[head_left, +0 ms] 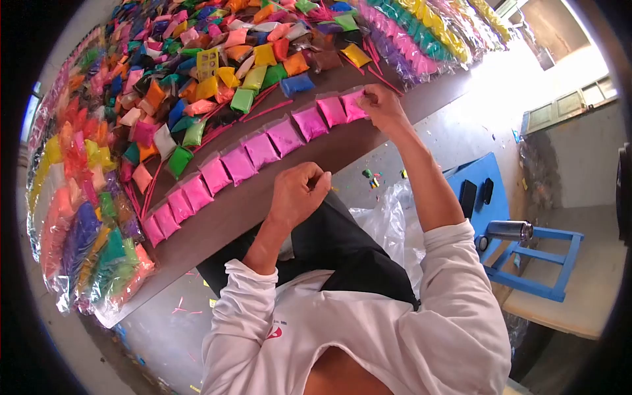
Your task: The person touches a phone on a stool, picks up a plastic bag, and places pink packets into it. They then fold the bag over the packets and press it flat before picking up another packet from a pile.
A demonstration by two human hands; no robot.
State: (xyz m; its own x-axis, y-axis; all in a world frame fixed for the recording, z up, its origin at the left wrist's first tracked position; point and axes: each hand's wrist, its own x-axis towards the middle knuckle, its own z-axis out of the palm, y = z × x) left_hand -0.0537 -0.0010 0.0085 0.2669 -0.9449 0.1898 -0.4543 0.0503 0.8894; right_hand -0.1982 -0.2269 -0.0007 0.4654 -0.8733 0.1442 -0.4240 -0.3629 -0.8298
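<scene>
A row of small clear packets filled with pink material [261, 150] runs diagonally across the brown table [276, 105], close to its near edge. The packets lie side by side, some overlapping. At the row's upper right end, my right hand [385, 110] pinches the edge of the last pink packet [354, 103] between thumb and fingers. My left hand [299, 191] hovers by the table edge, below the middle of the row and apart from it. Its fingers are curled closed, and nothing shows in them.
Behind the row lies a large heap of coloured packets [263, 56], with thin pink strips [266, 110] among them. Bulging clear bags of packets [99, 243] stand at the left, more [421, 39] at the top right. A blue stool [533, 263] with a metal flask [510, 230] is at my right.
</scene>
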